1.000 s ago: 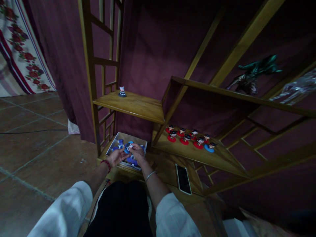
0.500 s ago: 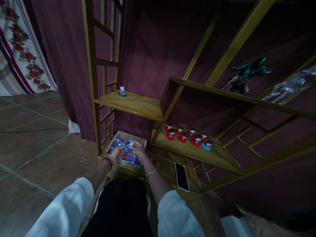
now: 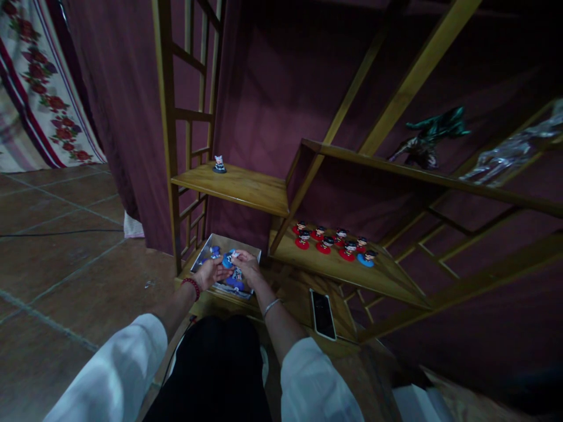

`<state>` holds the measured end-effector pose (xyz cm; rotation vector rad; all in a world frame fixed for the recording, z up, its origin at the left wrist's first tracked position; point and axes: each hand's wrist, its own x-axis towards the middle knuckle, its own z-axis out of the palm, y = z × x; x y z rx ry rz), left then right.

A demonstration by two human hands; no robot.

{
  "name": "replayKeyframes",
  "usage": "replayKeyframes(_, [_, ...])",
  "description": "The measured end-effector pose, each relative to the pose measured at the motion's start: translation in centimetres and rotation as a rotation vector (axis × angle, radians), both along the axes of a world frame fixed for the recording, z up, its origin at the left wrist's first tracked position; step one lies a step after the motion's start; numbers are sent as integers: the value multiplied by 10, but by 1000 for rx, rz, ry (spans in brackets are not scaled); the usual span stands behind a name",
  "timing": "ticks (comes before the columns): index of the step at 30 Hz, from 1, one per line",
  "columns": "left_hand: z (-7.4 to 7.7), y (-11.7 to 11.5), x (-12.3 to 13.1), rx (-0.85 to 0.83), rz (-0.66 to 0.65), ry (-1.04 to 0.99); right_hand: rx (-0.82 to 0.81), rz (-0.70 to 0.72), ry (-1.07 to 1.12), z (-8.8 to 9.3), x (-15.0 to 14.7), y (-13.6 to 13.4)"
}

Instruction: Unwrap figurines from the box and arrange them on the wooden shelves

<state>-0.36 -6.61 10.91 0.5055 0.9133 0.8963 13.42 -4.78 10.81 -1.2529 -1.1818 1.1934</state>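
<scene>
Both my hands are in a small cardboard box (image 3: 206,245) of blue figurines on the bottom shelf. My left hand (image 3: 210,273) has its fingers curled around a blue figurine (image 3: 227,261). My right hand (image 3: 247,265) pinches a small figurine with a pale head (image 3: 234,255) just beside it. The two hands touch over the box. More blue figurines (image 3: 214,252) lie loose in the box, partly hidden by my fingers.
A wooden shelf unit stands before a maroon curtain. Several red-based figurines and one blue-based one (image 3: 366,258) stand on a shelf (image 3: 334,271) to the right. A lone figurine (image 3: 219,164) stands on the upper left shelf. A phone (image 3: 322,305) lies right of the box. Tiled floor lies to the left.
My hands have stayed together over the box, with small finger movements. The view has drifted slightly, so the shelves sit a little further left.
</scene>
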Motion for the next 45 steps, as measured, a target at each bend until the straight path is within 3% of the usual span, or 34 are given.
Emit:
replayKeyframes(29, [8, -6, 0, 17, -6, -2, 64, 58, -100, 13, -2, -4])
replayKeyframes(45, [3, -6, 3, 31, -9, -27, 152, 84, -138, 5, -1, 0])
